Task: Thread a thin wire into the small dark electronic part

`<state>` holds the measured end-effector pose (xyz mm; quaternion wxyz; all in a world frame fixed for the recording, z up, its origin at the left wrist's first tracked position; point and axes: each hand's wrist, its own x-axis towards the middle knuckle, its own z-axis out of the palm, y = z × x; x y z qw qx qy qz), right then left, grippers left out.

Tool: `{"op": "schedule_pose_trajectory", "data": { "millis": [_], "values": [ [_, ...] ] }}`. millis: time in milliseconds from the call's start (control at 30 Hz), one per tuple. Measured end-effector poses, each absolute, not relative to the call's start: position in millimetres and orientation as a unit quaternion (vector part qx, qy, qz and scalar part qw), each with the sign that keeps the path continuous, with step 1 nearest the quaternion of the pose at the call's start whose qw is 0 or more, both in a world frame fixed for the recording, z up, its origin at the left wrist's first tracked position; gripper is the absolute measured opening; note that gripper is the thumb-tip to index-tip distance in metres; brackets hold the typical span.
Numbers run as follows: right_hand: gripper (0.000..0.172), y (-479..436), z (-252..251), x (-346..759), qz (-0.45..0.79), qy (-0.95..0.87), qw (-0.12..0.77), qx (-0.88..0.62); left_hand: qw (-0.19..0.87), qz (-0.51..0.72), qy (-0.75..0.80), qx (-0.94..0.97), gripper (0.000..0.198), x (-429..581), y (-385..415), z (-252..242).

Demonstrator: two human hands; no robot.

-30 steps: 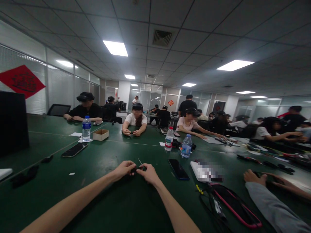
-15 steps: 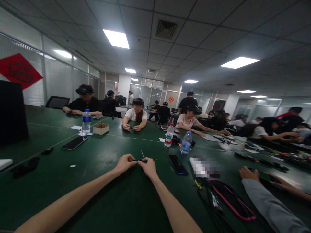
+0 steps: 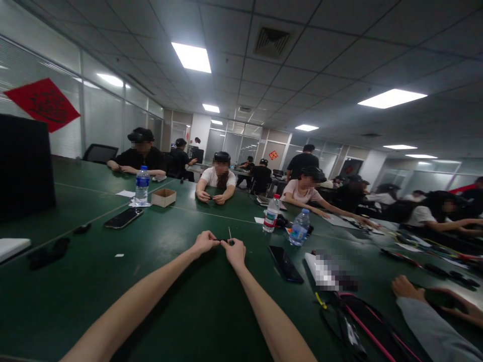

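Observation:
My left hand (image 3: 206, 242) is closed in a pinch on a small dark piece (image 3: 219, 243), mostly covered by the fingers. Close beside it, my right hand (image 3: 235, 252) has its fingers curled, with the thumb and fingertips at the same dark piece. From the right hand a thin metal shaft (image 3: 229, 233) points upward, like that of a small screwdriver; its handle is largely hidden in the grip. Both hands are just over the green table (image 3: 169, 296), fingertips nearly meeting.
Right of my hands lie a black phone (image 3: 286, 264) and a pink-edged black pouch (image 3: 372, 322). Two bottles, one red-capped (image 3: 271, 213) and one blue-capped (image 3: 300, 227), stand beyond. Another phone (image 3: 124, 218) and a small open box (image 3: 163, 198) are left. A co-worker's grey sleeve (image 3: 426, 322) is near right.
The view has swung slightly left, so the scene sits farther right. My hands stay together; less of the dark piece shows between them, and the metal shaft stands more upright.

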<state>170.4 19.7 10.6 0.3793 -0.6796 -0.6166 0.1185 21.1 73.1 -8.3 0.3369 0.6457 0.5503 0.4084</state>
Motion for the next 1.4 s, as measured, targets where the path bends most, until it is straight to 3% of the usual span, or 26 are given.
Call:
{"op": "schedule_pose_trajectory", "data": {
  "millis": [100, 267, 433, 667, 800, 933, 1067, 1400],
  "values": [
    [0.036, 35.6, 11.4, 173.3, 0.143, -0.618, 0.376, -0.676, 0.37, 0.425, 0.539, 0.625, 0.029, 18.5, 85.0, -6.9],
    [0.04, 59.8, 11.1, 183.3, 0.296, -0.629, 0.348, -0.629, 0.477, 0.417, 0.458, 0.623, 0.035, 4.4, 108.6, -13.1],
    [0.034, 83.5, 13.3, 186.1, 0.344, -0.639, 0.346, -0.595, 0.443, 0.408, 0.431, 0.672, 0.037, -7.3, 135.9, -19.5],
    [0.031, 99.0, 8.9, 173.3, 0.239, -0.642, 0.372, -0.626, 0.397, 0.331, 0.391, 0.761, 0.033, -4.1, 151.5, -10.7],
    [0.031, 85.4, 8.9, 166.5, 0.175, -0.675, 0.413, -0.586, 0.391, 0.378, 0.386, 0.745, 0.034, -5.3, 142.0, -5.6],
    [0.035, 68.9, 12.1, 159.9, 0.161, -0.667, 0.367, -0.628, 0.43, 0.455, 0.418, 0.658, 0.046, -10.2, 134.7, -10.6],
    [0.038, 54.0, 12.3, 152.3, 0.094, -0.701, 0.318, -0.632, 0.483, 0.505, 0.405, 0.59, 0.045, -12.5, 131.4, -15.1],
    [0.041, 32.0, 14.8, 146.3, -0.007, -0.788, 0.263, -0.557, 0.576, 0.509, 0.351, 0.535, 0.064, -19.5, 125.4, -12.5]
  ]
}}
